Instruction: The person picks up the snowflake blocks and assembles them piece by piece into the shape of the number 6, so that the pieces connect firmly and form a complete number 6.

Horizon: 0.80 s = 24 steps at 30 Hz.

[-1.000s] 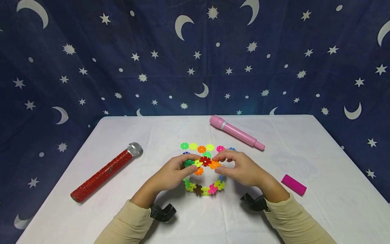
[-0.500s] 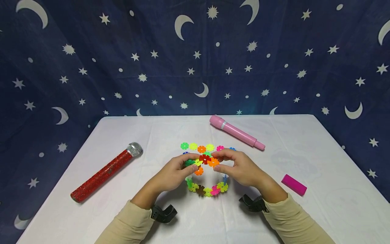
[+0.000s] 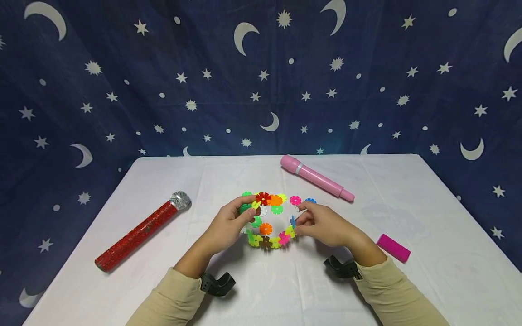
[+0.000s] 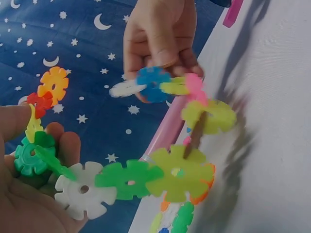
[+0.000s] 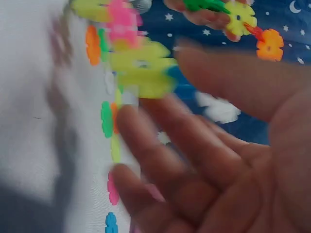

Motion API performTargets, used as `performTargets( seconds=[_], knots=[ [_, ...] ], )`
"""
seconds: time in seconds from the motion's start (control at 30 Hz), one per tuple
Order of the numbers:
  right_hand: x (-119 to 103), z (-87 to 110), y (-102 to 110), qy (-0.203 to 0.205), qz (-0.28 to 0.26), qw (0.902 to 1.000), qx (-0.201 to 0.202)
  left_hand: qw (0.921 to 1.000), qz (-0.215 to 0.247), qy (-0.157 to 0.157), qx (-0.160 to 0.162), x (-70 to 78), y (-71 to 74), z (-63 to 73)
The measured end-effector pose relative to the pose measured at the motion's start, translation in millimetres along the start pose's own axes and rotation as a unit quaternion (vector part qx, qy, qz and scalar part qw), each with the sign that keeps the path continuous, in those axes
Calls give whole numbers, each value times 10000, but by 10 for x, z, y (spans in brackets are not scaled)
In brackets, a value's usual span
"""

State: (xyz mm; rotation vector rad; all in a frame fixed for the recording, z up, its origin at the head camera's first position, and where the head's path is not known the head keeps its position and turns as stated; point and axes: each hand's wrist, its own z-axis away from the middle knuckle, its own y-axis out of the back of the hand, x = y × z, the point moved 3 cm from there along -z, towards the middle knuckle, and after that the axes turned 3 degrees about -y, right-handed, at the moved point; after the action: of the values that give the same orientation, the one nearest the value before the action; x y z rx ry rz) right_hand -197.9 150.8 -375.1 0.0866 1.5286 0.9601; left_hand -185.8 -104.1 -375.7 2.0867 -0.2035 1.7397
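A curved chain of flower-shaped interlocking plastic discs [image 3: 266,243] hangs between my two hands, over the table. My left hand [image 3: 228,224] pinches it between thumb and fingers by a yellow disc [image 4: 34,129] and a dark green disc [image 4: 31,159]. Past that grip, a red disc [image 4: 41,102] and an orange disc [image 4: 53,85] form one free end. My right hand [image 3: 328,227] holds the opposite end by a blue disc [image 4: 153,84], thumb and fingers around it. A white disc [image 4: 127,88] sticks out beyond the blue one.
Several loose discs lie beneath and behind the chain, among them a pink disc [image 3: 295,200] and an orange disc [image 3: 265,229]. A red microphone [image 3: 138,235] lies left, a pink microphone [image 3: 318,178] at the back, a magenta block [image 3: 393,247] right. A starry curtain [image 3: 228,90] hangs behind.
My right hand has let go of the orange end and moved to the blue disc at the chain's other end. My left hand has shifted slightly up and left, with the red and orange discs raised.
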Motion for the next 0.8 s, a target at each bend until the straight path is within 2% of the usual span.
performTargets(
  seconds=[0.1,0.27,0.53,0.6,0.8],
  knots=[
    [-16,-12,-1,230,-116,9986,466,9999,93,-14,78,0,-1,-4],
    [-60,1,0,464,-356,9952,781,9996,201,-70,163,27,-5,-1],
    [-158,59,43,694,-621,9838,1531,9996,220,-166,-7,47,-33,6],
    [-161,50,37,678,-727,9839,1483,9997,201,-148,-16,43,-34,7],
    [-85,8,13,304,-1137,9891,881,9999,159,-34,40,22,-34,2]
  ],
)
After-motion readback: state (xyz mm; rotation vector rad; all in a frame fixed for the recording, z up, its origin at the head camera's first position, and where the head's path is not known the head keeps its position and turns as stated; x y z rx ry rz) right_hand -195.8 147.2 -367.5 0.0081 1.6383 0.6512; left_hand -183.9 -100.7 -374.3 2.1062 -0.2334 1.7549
